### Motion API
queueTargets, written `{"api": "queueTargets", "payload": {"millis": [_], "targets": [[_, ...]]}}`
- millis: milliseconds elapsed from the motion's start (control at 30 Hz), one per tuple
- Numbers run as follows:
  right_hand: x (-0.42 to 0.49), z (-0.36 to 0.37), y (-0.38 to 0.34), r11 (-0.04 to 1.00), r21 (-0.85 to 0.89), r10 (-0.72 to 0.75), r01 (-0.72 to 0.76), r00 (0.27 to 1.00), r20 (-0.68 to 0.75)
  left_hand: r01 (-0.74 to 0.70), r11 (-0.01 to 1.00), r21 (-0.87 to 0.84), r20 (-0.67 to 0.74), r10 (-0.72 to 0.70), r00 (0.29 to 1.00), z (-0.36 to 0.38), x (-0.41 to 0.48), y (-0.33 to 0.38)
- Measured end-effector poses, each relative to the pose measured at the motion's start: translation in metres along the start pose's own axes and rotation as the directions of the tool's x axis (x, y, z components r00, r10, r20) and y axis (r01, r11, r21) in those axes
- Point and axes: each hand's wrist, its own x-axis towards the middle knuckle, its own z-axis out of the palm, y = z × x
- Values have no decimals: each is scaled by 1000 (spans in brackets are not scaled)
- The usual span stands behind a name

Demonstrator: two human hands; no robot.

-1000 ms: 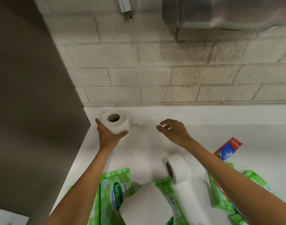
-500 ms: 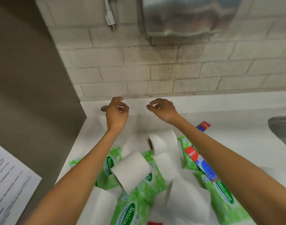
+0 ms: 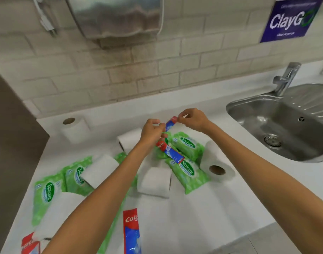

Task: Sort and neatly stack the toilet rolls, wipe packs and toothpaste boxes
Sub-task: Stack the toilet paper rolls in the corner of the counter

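Cardboard toothpaste box (image 3: 170,123), pinched endwise by left hand (image 3: 151,132) and right hand (image 3: 192,119), should lift level, clear of wipe packs (image 3: 186,146).

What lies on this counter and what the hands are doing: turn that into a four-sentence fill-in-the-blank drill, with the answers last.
1. The small box that the left hand and right hand pinch between them is a box of ____.
2. The toilet roll nearest the back wall stands ____, its core hole facing up.
3. The wipe packs are coloured ____.
4. The sink lies on the person's ____ side.

Missing words: toothpaste; upright; green; right.
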Motion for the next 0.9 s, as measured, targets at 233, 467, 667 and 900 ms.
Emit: {"api": "queueTargets", "payload": {"millis": [233, 467, 667, 900], "targets": [[-44, -25, 79, 941, -51, 324, -334, 935, -146, 165, 986, -15, 132, -162, 978, 58, -24, -26], [-76, -20, 119, 839, 131, 541, -528, 833, -111, 182, 982, 43, 152, -187, 971, 80, -46, -32], [-85, -11, 123, 752, 307, 604, -583, 796, 32, 183, 980, 74, 158, -193, 969, 83, -53, -34], [-82, -21, 116, 750, 435, 573, -499, 818, -49, 163, 986, 36, 137, -166, 977, 70, -54, -27]]}}
